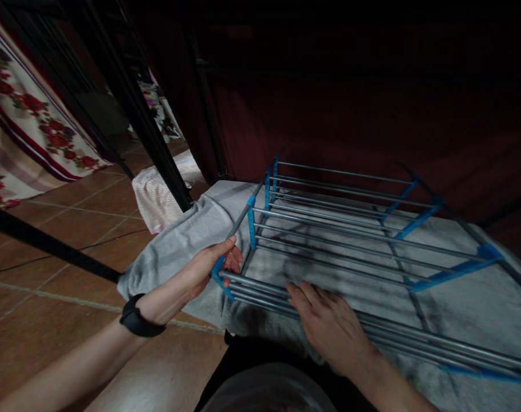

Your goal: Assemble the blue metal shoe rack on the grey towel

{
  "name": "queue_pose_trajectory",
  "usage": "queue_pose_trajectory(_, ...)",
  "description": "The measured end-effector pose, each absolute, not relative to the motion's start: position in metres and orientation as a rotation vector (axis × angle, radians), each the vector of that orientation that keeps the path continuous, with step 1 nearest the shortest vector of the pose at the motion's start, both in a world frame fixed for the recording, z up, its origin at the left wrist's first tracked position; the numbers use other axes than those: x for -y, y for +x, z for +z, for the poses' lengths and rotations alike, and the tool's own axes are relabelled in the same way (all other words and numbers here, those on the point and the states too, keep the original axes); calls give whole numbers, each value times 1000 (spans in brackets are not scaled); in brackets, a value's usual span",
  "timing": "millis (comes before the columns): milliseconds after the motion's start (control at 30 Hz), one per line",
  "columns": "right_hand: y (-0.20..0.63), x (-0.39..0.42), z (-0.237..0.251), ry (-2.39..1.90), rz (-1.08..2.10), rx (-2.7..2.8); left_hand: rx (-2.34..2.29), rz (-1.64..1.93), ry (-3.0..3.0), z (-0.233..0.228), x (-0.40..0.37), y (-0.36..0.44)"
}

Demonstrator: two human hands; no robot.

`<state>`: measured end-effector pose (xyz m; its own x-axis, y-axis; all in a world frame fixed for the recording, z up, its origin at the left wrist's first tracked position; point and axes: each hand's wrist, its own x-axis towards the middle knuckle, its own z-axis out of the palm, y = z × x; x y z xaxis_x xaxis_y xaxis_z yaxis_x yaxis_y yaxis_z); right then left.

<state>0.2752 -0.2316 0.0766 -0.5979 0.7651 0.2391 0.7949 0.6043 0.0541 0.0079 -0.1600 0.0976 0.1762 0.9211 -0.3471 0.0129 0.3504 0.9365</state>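
A metal rack [346, 229] of grey rods and blue plastic joints lies flat over a grey cloth [187, 234]. My left hand [211, 263] grips the rack's near left corner, fingers wrapped around the blue joint and side rod; a black band sits on that wrist. My right hand [329, 326] rests palm down on the nearest grey rods, fingers spread and pointing left. The grey cloth spreads beneath the whole rack and hangs over the near edge.
A terracotta tiled floor [71, 229] lies to the left. Black metal bars [140, 114] rise at the back left, with a pink striped cloth [157, 197] at their foot. A floral fabric [28, 126] hangs far left. Behind the rack stands a dark red surface [350, 103].
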Motion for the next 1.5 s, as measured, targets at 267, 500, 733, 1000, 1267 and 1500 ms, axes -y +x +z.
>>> queue_pose_trajectory(267,280,230,75,-1256,-238,2666,-1249,886,1005,96,162,14)
queue_pose_trajectory(500,282,231,76,-1221,-221,2687,-1130,674,882,107,155,10)
queue_pose_trajectory(733,285,231,78,-1260,-181,2697,-1216,484,996,109,144,16)
queue_pose_trajectory(1000,287,231,81,-1271,-128,2719,-1299,538,1059,110,149,23)
queue_pose_trajectory(1267,289,230,78,-1260,-129,2699,-1346,567,1091,107,150,25)
queue_pose_trajectory(1500,289,230,81,-1302,-98,2718,-1408,621,1095,105,153,28)
